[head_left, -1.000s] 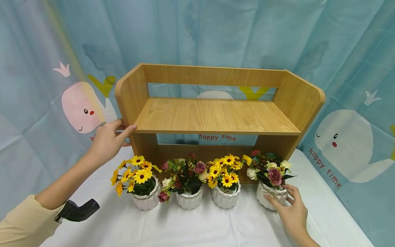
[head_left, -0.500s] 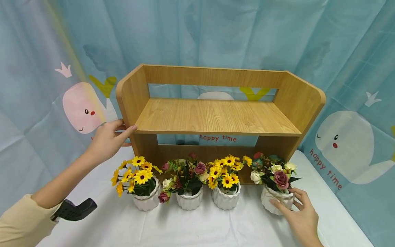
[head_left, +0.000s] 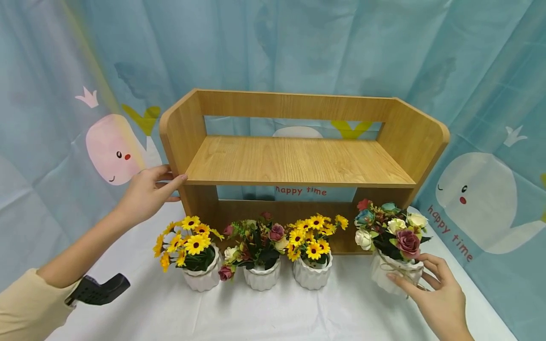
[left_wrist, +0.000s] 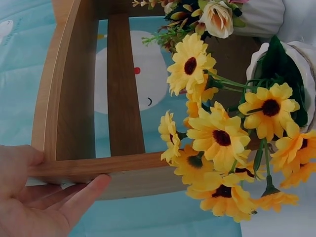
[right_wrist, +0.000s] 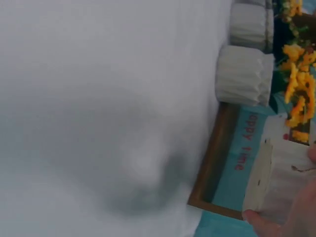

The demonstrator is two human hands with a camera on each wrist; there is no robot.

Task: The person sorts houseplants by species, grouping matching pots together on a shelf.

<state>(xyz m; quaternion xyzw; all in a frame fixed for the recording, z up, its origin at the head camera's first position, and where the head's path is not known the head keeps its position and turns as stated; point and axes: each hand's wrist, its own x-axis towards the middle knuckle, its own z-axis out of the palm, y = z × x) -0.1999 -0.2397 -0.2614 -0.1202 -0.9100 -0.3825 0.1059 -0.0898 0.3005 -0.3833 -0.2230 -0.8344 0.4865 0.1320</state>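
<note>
In the head view my right hand (head_left: 443, 296) grips a white ribbed flowerpot (head_left: 386, 272) with twine round it and a bunch of artificial roses (head_left: 407, 242) in it. The right wrist view shows this pot's underside (right_wrist: 259, 175), tilted and clear of the white cloth. My left hand (head_left: 147, 194) holds the left side panel of a two-tier wooden shelf (head_left: 298, 161), thumb at the front edge and fingers along the outside. Close to that hand, yellow sunflowers (left_wrist: 222, 138) fill the left wrist view.
Before the shelf stand a sunflower pot (head_left: 202, 277) at left, a rose pot (head_left: 262, 277) in the middle and another sunflower pot (head_left: 313, 274). A white cloth (head_left: 256, 317) covers the table. Blue printed curtains (head_left: 298, 47) hang behind and at both sides.
My right hand has lifted the rose pot and carried it right and toward me, tilting it slightly. My left hand stays on the shelf's side panel.
</note>
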